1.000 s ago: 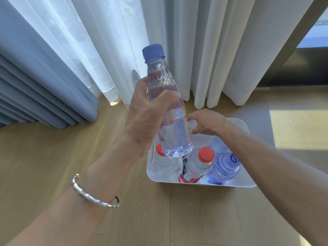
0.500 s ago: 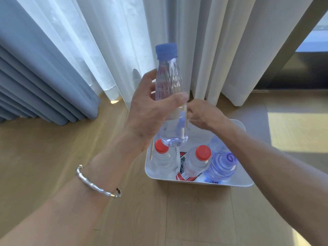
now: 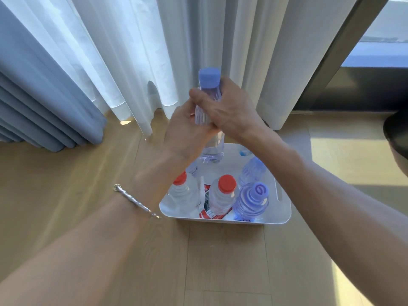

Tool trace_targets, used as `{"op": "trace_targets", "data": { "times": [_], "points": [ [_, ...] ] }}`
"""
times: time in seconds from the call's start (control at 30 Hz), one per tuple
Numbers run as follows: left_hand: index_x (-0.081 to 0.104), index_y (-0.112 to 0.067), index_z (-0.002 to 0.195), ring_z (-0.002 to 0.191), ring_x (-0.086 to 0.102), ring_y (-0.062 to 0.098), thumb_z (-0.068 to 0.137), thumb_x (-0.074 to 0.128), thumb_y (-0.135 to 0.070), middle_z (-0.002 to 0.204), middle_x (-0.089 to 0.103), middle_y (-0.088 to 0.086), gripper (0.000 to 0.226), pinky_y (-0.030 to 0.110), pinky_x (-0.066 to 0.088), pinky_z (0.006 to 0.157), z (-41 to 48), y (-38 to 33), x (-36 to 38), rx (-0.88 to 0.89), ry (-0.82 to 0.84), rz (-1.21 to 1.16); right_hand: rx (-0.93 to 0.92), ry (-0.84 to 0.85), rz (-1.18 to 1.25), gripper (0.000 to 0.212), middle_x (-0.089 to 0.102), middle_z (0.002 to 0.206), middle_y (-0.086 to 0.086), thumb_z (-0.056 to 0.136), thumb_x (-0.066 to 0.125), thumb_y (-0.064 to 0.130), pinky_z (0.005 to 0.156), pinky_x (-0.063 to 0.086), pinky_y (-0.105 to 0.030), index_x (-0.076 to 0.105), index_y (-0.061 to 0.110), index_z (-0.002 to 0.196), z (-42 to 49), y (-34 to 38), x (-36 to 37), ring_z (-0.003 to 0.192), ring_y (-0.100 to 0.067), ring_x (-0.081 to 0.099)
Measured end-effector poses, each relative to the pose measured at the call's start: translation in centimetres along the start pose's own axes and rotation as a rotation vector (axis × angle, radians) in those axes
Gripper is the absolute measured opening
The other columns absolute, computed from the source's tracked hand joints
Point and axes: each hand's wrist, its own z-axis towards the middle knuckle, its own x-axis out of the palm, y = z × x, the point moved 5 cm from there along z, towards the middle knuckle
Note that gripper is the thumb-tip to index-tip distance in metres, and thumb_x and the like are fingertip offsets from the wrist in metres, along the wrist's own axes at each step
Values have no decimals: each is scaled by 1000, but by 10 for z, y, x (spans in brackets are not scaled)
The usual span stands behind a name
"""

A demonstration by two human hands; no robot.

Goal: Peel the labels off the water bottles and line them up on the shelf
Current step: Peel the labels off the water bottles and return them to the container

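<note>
Holding bottle (image 3: 213, 149) upright above bin (image 3: 284, 208): left hand (image 3: 187, 133) wrapped round its middle, right hand (image 3: 227, 113) curled on the shoulder under the cap; judged full, hence weighty; thin wall probably dents, slick; best gripped at ribbed shoulder.

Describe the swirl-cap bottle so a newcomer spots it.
Find the white bin on the wood floor below the curtains. The bottle stands in its near right corner, beside a red-capped bottle. Only its purple cap bears a pale swirl.
</note>
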Motion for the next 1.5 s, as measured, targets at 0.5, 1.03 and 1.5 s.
{"op": "trace_targets", "data": {
  "times": [0.5,1.03,1.5],
  "points": [
    [44,-26,143,134,41,20,95,46,-15,151,39,0,49,28,33,103,5,60,-26,-233,354,866,263,137,-450,42,56,100,-7,83,67,41,65,36,-30,51,11,107,-25,-77,16,82,-24,50],
    [65,-17,95,86,47,16,86,59,-6,97,53,0,15,20,32,59,12,76,-39,-286,250,830,273,299,-523,30,61,124,-12,84,69,23,65,44,-25,47,15,103,-26,-90,34,91,-19,52],
    [61,-31,113,106,56,21,90,49,-20,114,64,-2,28,28,43,81,13,-8,-61,20,-38,682,14,274,-253,54,51,142,5,91,59,40,94,32,-20,44,21,140,-22,-33,34,128,-12,47]
  ]
}}
